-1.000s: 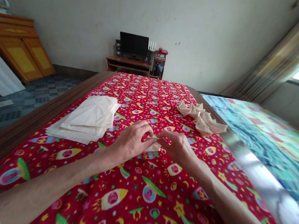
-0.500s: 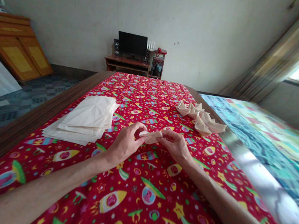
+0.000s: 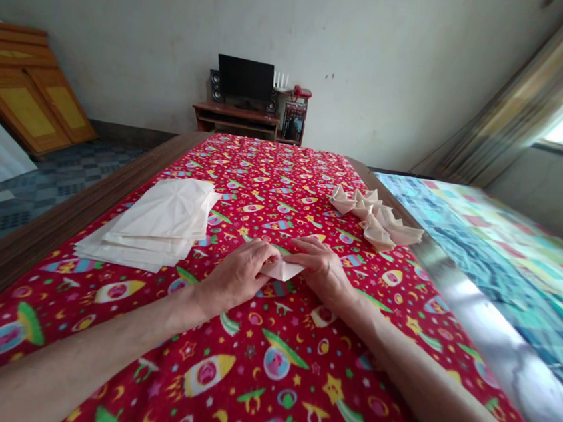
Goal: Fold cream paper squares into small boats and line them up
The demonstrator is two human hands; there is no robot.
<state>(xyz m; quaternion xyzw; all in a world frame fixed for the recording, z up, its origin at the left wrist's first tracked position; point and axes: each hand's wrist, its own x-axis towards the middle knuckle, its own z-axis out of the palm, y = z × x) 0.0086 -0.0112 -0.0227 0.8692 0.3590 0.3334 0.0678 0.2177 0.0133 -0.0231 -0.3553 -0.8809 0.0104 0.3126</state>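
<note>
Between my two hands is a small folded piece of cream paper (image 3: 282, 271), with a peaked shape facing me. My left hand (image 3: 245, 269) is closed on its left end, the fingers curled over it. My right hand (image 3: 323, 267) pinches the right end, fingers stretched toward the left hand. Both hands rest low at the middle of the red patterned cloth (image 3: 243, 381). To the left lies a stack of creased cream paper sheets (image 3: 160, 215). Several folded paper boats (image 3: 376, 221) sit together at the right edge of the cloth.
The cloth covers a long brown table (image 3: 14, 270). A bed with a blue checked cover (image 3: 497, 260) stands to the right. Beyond the table's far end, a monitor (image 3: 245, 81) stands on a small desk (image 3: 235, 117). A wooden cabinet (image 3: 33, 87) is at the far left.
The folded paper was stretched out between my hands half a second ago; now it is lower and shows a peak toward me. My right hand's fingers have extended over it. The view has shifted slightly.
</note>
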